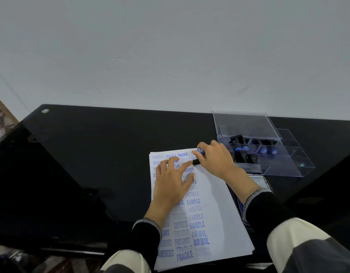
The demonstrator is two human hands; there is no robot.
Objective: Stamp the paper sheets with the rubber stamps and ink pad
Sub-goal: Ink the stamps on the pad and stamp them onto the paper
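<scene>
R hand (215, 160) grips a black rubber stamp w/ blue round cap (198, 155), fingers curled round it, base down on the top edge of the white paper stack (215, 203). L hand (173, 184) lies flat on the sheet, fingers spread, index tip just beside the stamp base. Sheet is covered w/ blue prints: SAMPLE, FRAGILE, AIR MAIL etc. Stack sits on the glossy black counter (81, 154). Clear plastic compartment box (288, 160) w/ more stamps is just right of the R hand. Ink pad tin (264, 181) is mostly hidden under the R wrist.
</scene>
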